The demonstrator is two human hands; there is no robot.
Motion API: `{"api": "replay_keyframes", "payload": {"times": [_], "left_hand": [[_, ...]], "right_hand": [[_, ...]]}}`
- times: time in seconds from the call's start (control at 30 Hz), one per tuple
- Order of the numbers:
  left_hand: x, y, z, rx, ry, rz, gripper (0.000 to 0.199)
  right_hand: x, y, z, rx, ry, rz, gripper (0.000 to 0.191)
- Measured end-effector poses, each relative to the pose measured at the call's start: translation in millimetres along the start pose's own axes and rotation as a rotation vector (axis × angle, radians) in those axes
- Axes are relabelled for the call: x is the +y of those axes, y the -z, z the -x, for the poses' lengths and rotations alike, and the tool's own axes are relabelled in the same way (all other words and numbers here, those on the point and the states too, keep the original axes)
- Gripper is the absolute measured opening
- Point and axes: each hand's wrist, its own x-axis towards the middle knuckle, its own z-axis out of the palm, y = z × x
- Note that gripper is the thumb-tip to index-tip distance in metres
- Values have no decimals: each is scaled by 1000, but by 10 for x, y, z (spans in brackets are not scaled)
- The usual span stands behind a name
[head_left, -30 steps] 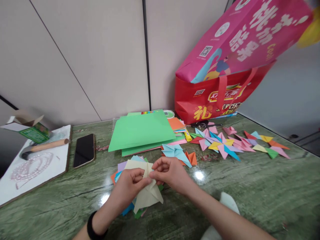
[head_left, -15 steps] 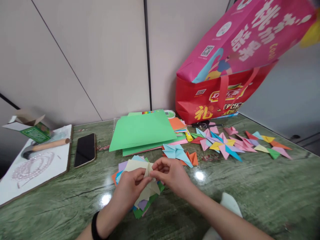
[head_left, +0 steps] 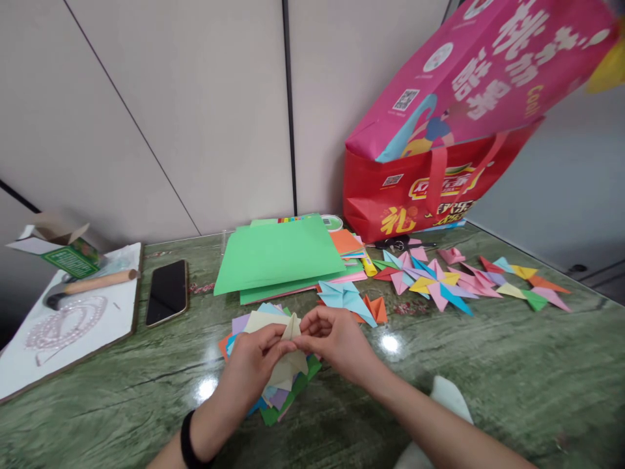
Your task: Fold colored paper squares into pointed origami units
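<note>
A cream sheet of origami paper (head_left: 291, 327), partly folded with a pointed tip up, is pinched between my two hands. My left hand (head_left: 254, 358) closes thumb and fingers on its left side and wears a black band on the wrist. From the right, my right hand (head_left: 333, 340) pinches the same paper near the middle fold. Beneath them lies a fanned pile of coloured paper squares (head_left: 293, 397), in green, purple, blue and orange, partly hidden by the hands. Just behind are light-blue folded pieces (head_left: 342, 296) and an orange folded piece (head_left: 375, 309).
Green sheets (head_left: 278, 257) lie stacked at the back. Many folded paper pieces (head_left: 439, 283) spread to the right, near black scissors (head_left: 401, 244) and a red bag (head_left: 381, 202). On the left are a phone (head_left: 166, 292), a hammer (head_left: 100, 282) on a white board, and a small box (head_left: 73, 258).
The folded cream paper has turned between my fingers; its crease now rises as a narrow point, and its lower flap has drawn in. Both hands have barely moved.
</note>
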Motion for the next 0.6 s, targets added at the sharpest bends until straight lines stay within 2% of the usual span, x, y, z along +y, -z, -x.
{"api": "replay_keyframes", "payload": {"times": [0.3, 0.6], "left_hand": [[8, -1, -4, 27, -25, 24, 18], [5, 0, -20, 3, 20, 128, 21]], "right_hand": [[-25, 4, 14, -14, -38, -22, 17], [-32, 6, 10, -58, -28, -50, 21]]}}
